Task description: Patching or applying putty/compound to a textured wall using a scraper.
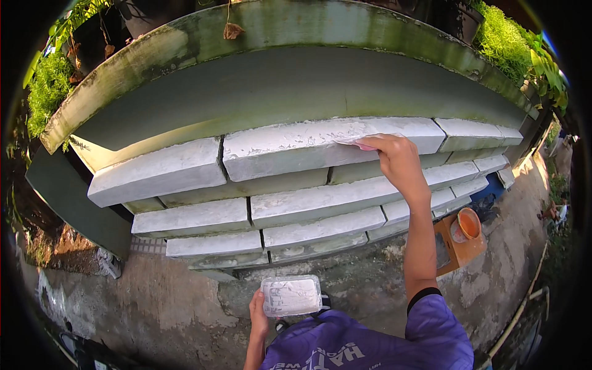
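Note:
My right hand (401, 161) reaches forward, its fingers closed around a small pinkish flat spreader (365, 147), only partly visible. The spreader's edge meets the top front edge of a long whitish block (277, 159) in the stepped wall. Rough white patches mark the upper face of this block, left of the spreader. Low in front of my body, my left hand (258, 314) grips the left side of a clear plastic tub (319, 291). White paste (292, 298) is spread across the inside of the tub.
Lower rows of white blocks (209, 216) step down beneath, with dark gaps between. An overhanging mossy ledge (277, 34) curves above, with plants (502, 40) on top. On the concrete floor at right, an orange bucket (470, 223) rests on an orange stool-like piece (467, 251).

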Demonstrator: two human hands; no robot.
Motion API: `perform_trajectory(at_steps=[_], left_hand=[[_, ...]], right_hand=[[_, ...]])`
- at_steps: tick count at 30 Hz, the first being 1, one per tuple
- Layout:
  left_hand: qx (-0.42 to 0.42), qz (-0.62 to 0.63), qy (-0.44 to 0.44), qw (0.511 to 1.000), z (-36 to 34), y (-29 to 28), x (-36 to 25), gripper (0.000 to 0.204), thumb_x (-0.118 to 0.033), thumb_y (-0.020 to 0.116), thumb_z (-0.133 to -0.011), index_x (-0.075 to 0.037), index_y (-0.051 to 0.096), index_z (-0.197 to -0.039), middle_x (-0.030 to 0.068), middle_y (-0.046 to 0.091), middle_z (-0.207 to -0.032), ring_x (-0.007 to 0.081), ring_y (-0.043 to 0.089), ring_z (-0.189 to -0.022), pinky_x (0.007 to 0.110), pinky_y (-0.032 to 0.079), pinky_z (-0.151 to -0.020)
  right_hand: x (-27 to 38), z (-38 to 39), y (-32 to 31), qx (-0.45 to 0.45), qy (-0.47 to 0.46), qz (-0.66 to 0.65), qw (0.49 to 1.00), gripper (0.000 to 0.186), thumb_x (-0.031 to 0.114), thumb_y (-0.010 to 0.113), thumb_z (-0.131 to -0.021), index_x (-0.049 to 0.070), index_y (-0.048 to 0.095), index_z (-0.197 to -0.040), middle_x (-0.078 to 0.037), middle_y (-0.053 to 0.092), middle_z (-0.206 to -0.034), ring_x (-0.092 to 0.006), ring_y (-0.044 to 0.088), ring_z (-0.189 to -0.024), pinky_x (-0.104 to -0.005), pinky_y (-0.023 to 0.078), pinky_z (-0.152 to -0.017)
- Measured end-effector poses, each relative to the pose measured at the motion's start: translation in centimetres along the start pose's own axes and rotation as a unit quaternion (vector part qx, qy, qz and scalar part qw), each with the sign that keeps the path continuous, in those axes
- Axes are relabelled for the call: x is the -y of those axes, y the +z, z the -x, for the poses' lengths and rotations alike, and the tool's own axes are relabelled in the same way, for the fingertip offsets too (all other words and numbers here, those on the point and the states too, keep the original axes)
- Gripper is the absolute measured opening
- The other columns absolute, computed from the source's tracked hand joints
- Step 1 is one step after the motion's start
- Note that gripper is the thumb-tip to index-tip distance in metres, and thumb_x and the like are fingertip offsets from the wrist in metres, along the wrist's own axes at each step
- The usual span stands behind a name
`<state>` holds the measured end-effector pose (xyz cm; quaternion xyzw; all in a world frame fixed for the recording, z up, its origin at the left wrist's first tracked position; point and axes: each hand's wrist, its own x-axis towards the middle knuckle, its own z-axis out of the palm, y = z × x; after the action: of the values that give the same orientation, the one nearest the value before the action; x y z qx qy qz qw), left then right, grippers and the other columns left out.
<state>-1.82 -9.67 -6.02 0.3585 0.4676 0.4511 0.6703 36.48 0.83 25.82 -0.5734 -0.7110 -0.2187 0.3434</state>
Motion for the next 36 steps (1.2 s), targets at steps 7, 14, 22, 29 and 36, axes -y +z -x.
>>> perform_trajectory(at_steps=[7, 14, 22, 29, 36], left_hand=[[-0.002, -0.015, -0.011, 1.0, 0.3, 0.9, -1.2, 0.046, -0.04, 0.044, -0.102, -0.002, 0.057, -0.126, 0.006, 0.066, -0.094, 0.0138, 0.064, -0.068, 0.029, 0.049, -0.045], [-0.009, -0.006, -0.002, 1.0, 0.2, -0.1, -0.1, 0.045, -0.039, 0.044, -0.102, -0.002, 0.057, -0.125, 0.006, 0.065, -0.093, 0.0144, 0.064, -0.066, 0.03, 0.049, -0.044], [-0.003, -0.009, -0.01, 1.0, -0.2, 0.5, -0.3, 0.046, -0.039, 0.044, -0.102, -0.001, 0.057, -0.124, 0.0075, 0.065, -0.09, 0.0151, 0.063, -0.063, 0.03, 0.048, -0.043], [-0.005, -0.001, -0.004, 1.0, 0.3, 0.2, -0.6, 0.046, -0.039, 0.044, -0.102, 0.0, 0.057, -0.123, 0.0075, 0.065, -0.086, 0.0148, 0.062, -0.059, 0.029, 0.048, -0.041], [-0.011, 0.001, -0.008, 1.0, 0.3, 0.5, -0.6, 0.046, -0.038, 0.044, -0.102, 0.0, 0.056, -0.124, 0.0072, 0.066, -0.089, 0.0144, 0.063, -0.062, 0.03, 0.048, -0.042]], right_hand=[[-3.6, -1.9, 2.3, -0.015, 0.016, 0.064, 0.998, 0.04, -0.012, 0.052, -0.074, 0.008, 0.074, -0.101, -0.014, 0.071, -0.095, -0.0343, 0.067, -0.085, -0.0418, 0.054, -0.077], [-0.1, -0.2, -0.9, 0.03, -0.007, 0.036, 0.999, 0.038, -0.011, 0.052, -0.075, 0.008, 0.074, -0.099, -0.014, 0.071, -0.092, -0.0349, 0.067, -0.083, -0.0418, 0.053, -0.077], [-0.9, -2.4, 2.2, 0.025, 0.008, 0.037, 0.999, 0.038, -0.012, 0.051, -0.073, 0.006, 0.075, -0.097, -0.015, 0.071, -0.093, -0.0358, 0.066, -0.082, -0.0418, 0.053, -0.078], [0.4, -1.1, -1.0, 0.034, -0.006, -0.073, 0.997, 0.042, -0.013, 0.05, -0.071, 0.006, 0.074, -0.1, -0.015, 0.071, -0.093, -0.0361, 0.066, -0.084, -0.0423, 0.053, -0.077], [-0.7, -2.0, 3.3, -0.015, -0.034, 0.027, 0.999, 0.037, -0.011, 0.056, -0.073, 0.009, 0.075, -0.098, -0.011, 0.071, -0.091, -0.0308, 0.066, -0.084, -0.0418, 0.052, -0.075]])
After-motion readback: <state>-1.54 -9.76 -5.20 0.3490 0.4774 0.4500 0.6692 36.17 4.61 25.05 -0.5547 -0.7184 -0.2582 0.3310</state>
